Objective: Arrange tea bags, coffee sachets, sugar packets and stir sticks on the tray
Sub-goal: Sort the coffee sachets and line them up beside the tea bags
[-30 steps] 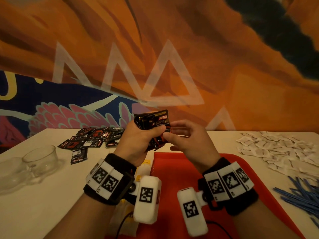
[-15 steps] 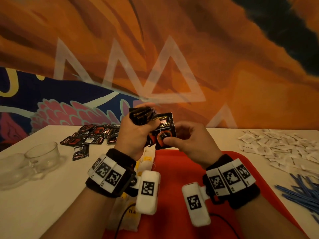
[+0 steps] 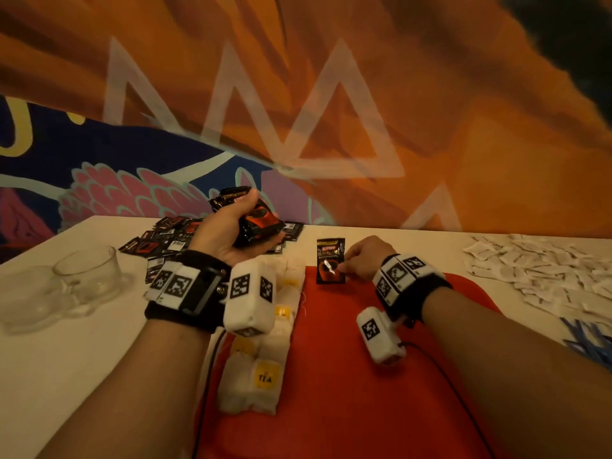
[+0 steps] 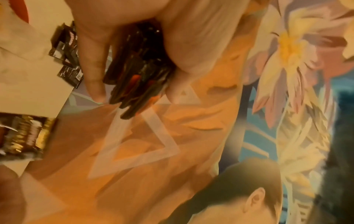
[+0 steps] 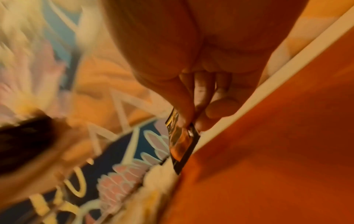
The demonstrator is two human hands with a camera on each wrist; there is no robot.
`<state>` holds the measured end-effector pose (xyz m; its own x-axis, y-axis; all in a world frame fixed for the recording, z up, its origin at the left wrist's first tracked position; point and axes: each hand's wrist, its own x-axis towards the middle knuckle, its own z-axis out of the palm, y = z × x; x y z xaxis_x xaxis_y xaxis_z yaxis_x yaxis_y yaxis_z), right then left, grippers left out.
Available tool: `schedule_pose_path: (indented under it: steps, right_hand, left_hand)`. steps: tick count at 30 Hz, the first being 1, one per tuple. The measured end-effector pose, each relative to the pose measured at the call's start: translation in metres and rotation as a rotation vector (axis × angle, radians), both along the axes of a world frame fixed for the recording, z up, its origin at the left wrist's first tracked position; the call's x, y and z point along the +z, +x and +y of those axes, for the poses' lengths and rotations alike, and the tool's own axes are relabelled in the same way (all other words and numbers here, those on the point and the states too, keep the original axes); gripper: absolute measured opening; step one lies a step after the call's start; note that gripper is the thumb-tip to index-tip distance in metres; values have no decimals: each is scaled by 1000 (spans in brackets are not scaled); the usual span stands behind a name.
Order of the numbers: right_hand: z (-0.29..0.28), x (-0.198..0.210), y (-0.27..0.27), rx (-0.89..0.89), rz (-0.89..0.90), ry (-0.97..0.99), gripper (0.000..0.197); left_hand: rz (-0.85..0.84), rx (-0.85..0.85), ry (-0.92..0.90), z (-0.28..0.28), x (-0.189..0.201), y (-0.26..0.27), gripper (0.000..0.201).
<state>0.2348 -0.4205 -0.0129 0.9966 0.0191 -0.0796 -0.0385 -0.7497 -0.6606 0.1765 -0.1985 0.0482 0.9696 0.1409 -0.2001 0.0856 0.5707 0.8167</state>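
My left hand [image 3: 246, 233] grips a stack of black coffee sachets [image 3: 258, 223] above the table's far left part; the left wrist view shows the stack [image 4: 138, 71] clamped between thumb and fingers. My right hand [image 3: 361, 260] pinches a single black coffee sachet [image 3: 330, 260] by its right edge, holding it over the far edge of the red tray [image 3: 364, 392]. That sachet [image 5: 181, 144] shows edge-on in the right wrist view, at the tray's rim. White tea bags with yellow tags [image 3: 261, 376] lie in a column along the tray's left side.
More coffee sachets [image 3: 159, 240] are scattered at the back left. Two glass cups [image 3: 66, 286] stand at the left. White sugar packets [image 3: 536, 273] lie heaped at the right, with blue stir sticks [image 3: 589, 339] below them at the frame's right edge. A painted wall runs behind the table.
My right hand pulled one sachet out of the stack and carried it down to the tray's far edge. The left hand moved left and down with the rest of the stack.
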Motion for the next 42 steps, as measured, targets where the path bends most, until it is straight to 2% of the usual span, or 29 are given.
schedule_pose_path:
  steps: [4, 9, 19, 24, 27, 30, 31, 33, 35, 38, 42]
  right_hand:
    - [18, -17, 22, -66, 72, -136, 32]
    - [34, -18, 36, -43, 79, -280, 33]
    - [28, -23, 33, -86, 148, -207, 23]
    - [27, -27, 36, -95, 159, -92, 30]
    - [24, -24, 35, -92, 139, -54, 36]
    - [21, -5, 22, -65, -25, -143, 40]
    - [22, 3, 15, -34, -77, -52, 35]
    - [27, 19, -7, 73, -147, 309, 27]
    - [33, 31, -27, 190, -180, 552, 28]
    - [39, 33, -41, 268, -197, 685, 19]
    - [37, 25, -49, 200, -87, 882, 22]
  left_hand:
    - [27, -53, -31, 8, 1, 2, 35]
    - [19, -60, -34, 8, 3, 3, 26]
    - [41, -74, -7, 5, 1, 5, 20]
    - [55, -104, 48, 5, -5, 8, 19]
    - [52, -109, 116, 5, -9, 10, 33]
    - [48, -90, 164, 2, -11, 11, 45]
    - [38, -77, 170, -1, -12, 11, 47]
    - [8, -69, 183, -8, -13, 8, 56]
    - [-27, -80, 181, -17, -15, 6, 58]
    - [-93, -98, 205, -28, -19, 4, 39]
    - [-187, -112, 280, -36, -20, 2, 20]
